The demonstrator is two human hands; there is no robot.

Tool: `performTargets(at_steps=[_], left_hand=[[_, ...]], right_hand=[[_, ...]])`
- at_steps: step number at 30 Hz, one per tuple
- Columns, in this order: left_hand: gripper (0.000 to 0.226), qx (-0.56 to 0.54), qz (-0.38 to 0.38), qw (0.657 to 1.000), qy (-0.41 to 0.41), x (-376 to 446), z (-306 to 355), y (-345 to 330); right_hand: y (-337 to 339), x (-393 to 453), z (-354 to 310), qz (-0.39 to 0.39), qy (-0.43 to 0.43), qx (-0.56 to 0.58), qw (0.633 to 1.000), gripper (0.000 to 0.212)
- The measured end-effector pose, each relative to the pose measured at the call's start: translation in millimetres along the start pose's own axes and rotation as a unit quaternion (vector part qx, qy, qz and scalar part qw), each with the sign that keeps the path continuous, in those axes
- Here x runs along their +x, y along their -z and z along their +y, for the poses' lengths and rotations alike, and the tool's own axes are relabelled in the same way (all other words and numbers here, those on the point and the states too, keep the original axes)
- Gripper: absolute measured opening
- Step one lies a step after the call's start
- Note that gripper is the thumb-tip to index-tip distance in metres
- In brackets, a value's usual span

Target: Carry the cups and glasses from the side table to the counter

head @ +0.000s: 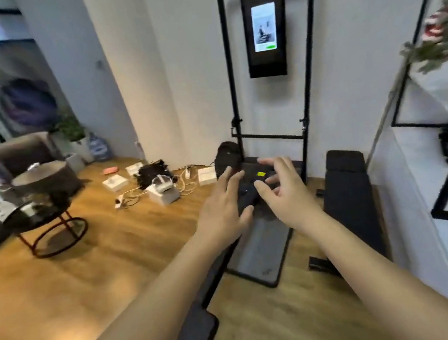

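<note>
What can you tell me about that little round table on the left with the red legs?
The side table stands on the wooden floor at the left of the room, in front of a dark sofa. It has a dark, glossy round top on thin red metal legs that curve down to a ring-shaped base. The top is crowded: a dark round lidded container and what look like clear glasses, though motion blur makes them hard to count. Both hands are empty, apart from it and off to its right.

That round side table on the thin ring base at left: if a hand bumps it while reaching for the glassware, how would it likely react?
The side table would probably wobble: its top looks wider than its thin red frame. The blurred items crowded on top could slide or tip. Both hands, left hand and right hand, are open and away from it.
</note>
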State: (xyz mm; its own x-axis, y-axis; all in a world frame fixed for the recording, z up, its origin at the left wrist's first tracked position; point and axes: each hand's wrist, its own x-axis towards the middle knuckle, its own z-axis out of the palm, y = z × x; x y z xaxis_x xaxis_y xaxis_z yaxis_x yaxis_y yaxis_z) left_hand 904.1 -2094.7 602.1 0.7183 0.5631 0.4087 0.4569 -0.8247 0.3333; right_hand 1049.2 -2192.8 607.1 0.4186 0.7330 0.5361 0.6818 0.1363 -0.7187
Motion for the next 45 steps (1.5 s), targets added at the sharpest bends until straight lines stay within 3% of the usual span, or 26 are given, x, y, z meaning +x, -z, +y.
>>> performTargets(at_steps=[5,9,14,17,23,33,45], left_hand=[[0.069,0.068,0.039,0.986,0.147,-149,-139,105],[0.066,0.101,0.074,0.953,0.276,-267,-222,189],[0.061,0.101,0.131,0.913,0.373,-366,-283,256],[0.06,0.103,0.136,0.899,0.403,-393,-322,279],[0.062,0.102,0.137,0.895,0.412,-381,-437,307],[0.062,0.079,0.137,0.911,0.381,-253,-674,354],[0.066,0.023,0.128,0.916,0.379,-175,-936,367]], right_hand=[[-188,-19,-125,-0.124,0.086,0.073,0.986,0.037],[-318,-53,-224,-0.214,0.124,0.12,0.961,0.041],[-437,-81,-305,-0.281,0.155,0.126,0.939,0.042],[-499,-79,-338,-0.282,0.171,0.137,0.934,0.041],[-618,-45,-363,-0.281,0.191,0.158,0.927,0.041],[-775,129,-371,-0.291,0.124,0.119,0.941,0.042],[-979,258,-359,-0.305,0.087,0.088,0.944,0.043]])
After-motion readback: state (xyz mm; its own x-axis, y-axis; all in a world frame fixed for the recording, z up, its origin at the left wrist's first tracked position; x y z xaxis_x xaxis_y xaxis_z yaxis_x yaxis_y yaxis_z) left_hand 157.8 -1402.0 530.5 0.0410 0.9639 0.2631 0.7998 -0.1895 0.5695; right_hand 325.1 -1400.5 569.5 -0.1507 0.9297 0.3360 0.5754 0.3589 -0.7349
